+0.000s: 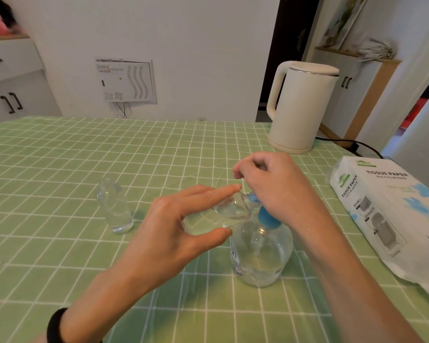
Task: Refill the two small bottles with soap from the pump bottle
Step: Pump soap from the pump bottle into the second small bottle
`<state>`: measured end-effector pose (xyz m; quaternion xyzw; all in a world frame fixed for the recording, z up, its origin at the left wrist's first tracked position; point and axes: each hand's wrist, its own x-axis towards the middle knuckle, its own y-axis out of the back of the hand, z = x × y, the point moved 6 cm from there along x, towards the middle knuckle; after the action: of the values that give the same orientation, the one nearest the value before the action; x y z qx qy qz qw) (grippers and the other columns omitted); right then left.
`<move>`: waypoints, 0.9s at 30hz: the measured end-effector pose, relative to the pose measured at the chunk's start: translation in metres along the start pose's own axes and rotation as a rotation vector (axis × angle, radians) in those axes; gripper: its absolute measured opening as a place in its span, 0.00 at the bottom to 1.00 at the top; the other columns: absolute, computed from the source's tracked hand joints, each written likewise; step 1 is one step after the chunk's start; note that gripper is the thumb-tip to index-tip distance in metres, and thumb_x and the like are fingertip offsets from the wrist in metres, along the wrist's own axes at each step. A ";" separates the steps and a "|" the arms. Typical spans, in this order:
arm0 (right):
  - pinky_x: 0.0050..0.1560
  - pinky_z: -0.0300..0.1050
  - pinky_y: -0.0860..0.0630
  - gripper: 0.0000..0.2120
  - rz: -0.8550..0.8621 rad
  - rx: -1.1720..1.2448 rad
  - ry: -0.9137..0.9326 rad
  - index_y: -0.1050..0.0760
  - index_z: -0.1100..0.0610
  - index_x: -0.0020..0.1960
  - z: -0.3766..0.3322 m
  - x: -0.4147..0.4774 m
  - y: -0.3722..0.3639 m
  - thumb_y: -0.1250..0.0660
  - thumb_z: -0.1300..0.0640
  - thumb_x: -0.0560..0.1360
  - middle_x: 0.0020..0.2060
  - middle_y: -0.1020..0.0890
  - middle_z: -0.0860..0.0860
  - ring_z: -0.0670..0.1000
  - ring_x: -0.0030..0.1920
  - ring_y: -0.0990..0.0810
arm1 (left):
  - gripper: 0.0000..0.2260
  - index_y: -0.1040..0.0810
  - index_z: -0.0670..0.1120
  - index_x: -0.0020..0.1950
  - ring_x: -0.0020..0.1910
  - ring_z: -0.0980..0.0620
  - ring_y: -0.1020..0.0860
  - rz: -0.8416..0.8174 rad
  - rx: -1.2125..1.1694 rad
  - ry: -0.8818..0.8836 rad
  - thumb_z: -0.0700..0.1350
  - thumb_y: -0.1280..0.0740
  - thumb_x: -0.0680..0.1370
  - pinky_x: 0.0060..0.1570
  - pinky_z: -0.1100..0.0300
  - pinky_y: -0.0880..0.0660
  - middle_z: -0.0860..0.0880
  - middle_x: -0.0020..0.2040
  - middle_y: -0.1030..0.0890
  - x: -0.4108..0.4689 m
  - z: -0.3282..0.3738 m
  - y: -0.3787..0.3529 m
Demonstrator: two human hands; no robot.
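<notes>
- Left hand (pixel 174 231) pinches the tilted small bottle (pixel 230 209) between thumb and fingers, mouth at the pump bottle (pixel 260 256) nozzle; a slip spills soap
- Right hand (pixel 270 186) sits curled over the pump head, grip hidden; a hard press may overshoot

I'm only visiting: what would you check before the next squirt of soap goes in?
1. Small bottle mouth at the blue nozzle: ok, they look touching.
2. Left hand hold: ok, fingers and thumb pinch it, tilted sideways.
3. Right hand over the pump head: ok.
4. Pump bottle upright on the tablecloth: ok.
5. Soap left inside: cannot tell.
6. Second small bottle out of the way: ok, upright, apart.
</notes>
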<state>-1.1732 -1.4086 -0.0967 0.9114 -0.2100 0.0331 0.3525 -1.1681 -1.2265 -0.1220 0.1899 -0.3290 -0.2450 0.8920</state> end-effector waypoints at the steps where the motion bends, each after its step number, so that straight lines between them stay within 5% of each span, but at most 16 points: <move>1: 0.29 0.41 0.32 0.15 -0.005 0.003 -0.004 0.16 0.57 0.47 0.000 0.001 0.000 0.38 0.50 0.81 0.28 0.21 0.47 0.40 0.23 0.29 | 0.28 0.20 0.58 0.71 0.61 0.63 0.18 -0.001 0.001 0.001 0.43 0.20 0.73 0.63 0.72 0.27 0.63 0.60 0.15 0.000 -0.001 0.000; 4: 0.37 0.42 0.26 0.14 -0.026 0.012 -0.044 0.16 0.56 0.47 0.005 0.004 -0.002 0.38 0.51 0.81 0.42 0.13 0.48 0.39 0.33 0.22 | 0.28 0.20 0.58 0.71 0.61 0.64 0.18 -0.001 0.010 0.006 0.43 0.20 0.73 0.63 0.72 0.27 0.63 0.60 0.15 0.002 -0.005 -0.001; 7: 0.45 0.42 0.23 0.12 -0.057 0.056 -0.098 0.15 0.53 0.47 0.010 0.003 -0.005 0.37 0.52 0.81 0.45 0.13 0.47 0.45 0.45 0.16 | 0.28 0.20 0.58 0.71 0.61 0.63 0.18 -0.002 0.008 0.016 0.43 0.20 0.73 0.63 0.70 0.26 0.63 0.60 0.15 0.001 -0.006 -0.002; 12: 0.31 0.42 0.31 0.14 -0.027 0.053 -0.079 0.16 0.54 0.47 0.009 -0.001 -0.003 0.38 0.51 0.81 0.28 0.20 0.45 0.40 0.21 0.30 | 0.29 0.21 0.62 0.70 0.61 0.61 0.17 0.016 -0.001 0.017 0.42 0.19 0.73 0.63 0.70 0.26 0.62 0.58 0.15 -0.001 -0.003 -0.003; 18: 0.28 0.42 0.32 0.15 -0.001 0.035 -0.009 0.16 0.54 0.46 0.001 -0.001 0.000 0.38 0.49 0.81 0.24 0.23 0.44 0.43 0.22 0.30 | 0.29 0.21 0.61 0.70 0.61 0.61 0.17 0.012 -0.018 0.017 0.43 0.20 0.72 0.64 0.70 0.26 0.62 0.59 0.15 -0.001 -0.002 -0.001; 22: 0.37 0.50 0.23 0.15 -0.029 0.024 -0.041 0.16 0.58 0.48 0.005 0.004 -0.002 0.38 0.50 0.81 0.41 0.13 0.52 0.48 0.30 0.24 | 0.28 0.21 0.60 0.71 0.61 0.62 0.18 0.006 -0.011 0.017 0.44 0.20 0.73 0.63 0.72 0.27 0.62 0.59 0.15 0.001 -0.005 -0.002; 27: 0.31 0.39 0.34 0.13 -0.063 0.059 -0.082 0.16 0.54 0.46 0.011 0.002 -0.005 0.37 0.51 0.81 0.25 0.22 0.43 0.41 0.21 0.31 | 0.28 0.20 0.60 0.70 0.61 0.62 0.18 0.005 -0.003 0.026 0.43 0.20 0.73 0.63 0.70 0.26 0.62 0.59 0.15 0.000 -0.006 -0.003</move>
<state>-1.1704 -1.4129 -0.1080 0.9281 -0.1943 -0.0094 0.3175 -1.1646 -1.2278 -0.1274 0.1909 -0.3173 -0.2408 0.8972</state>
